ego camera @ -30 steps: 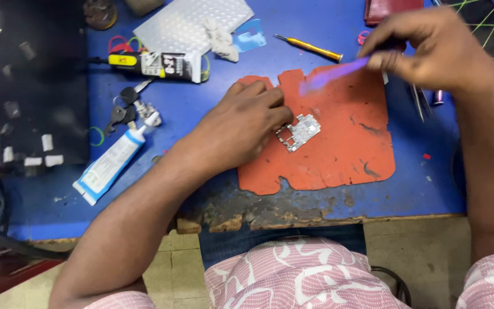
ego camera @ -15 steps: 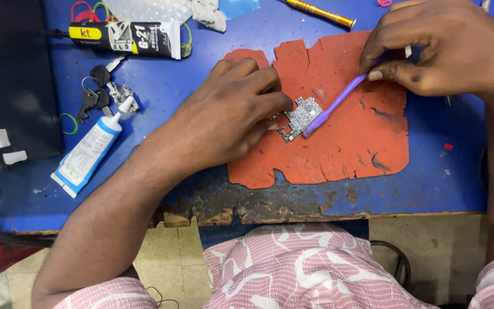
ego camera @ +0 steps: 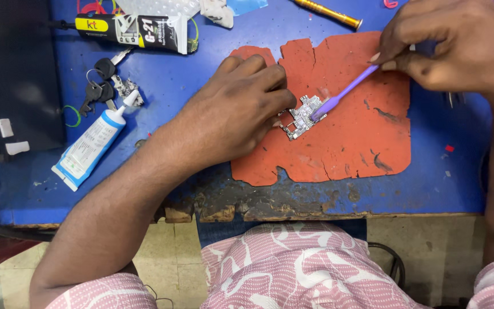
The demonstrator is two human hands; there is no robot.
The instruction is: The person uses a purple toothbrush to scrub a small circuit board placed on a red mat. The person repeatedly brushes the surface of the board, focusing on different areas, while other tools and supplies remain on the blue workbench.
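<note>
Left hand (ego camera: 232,114) pins the small silvery circuit board (ego camera: 303,117) on the torn orange mat (ego camera: 350,143); right hand (ego camera: 458,48) pinches a purple plastic brush (ego camera: 344,91), scrubbing the board's right edge. Looks mid-cleaning; next wants light strokes.

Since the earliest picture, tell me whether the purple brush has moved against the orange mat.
Yes. The purple brush came down from the orange mat's upper right edge; its head now rests on the small circuit board pinned by the left hand.

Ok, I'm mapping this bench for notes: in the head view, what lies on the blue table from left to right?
White glue tube → bunch of keys → left hand → small circuit board → purple brush → right hand, all over the blue table.
</note>
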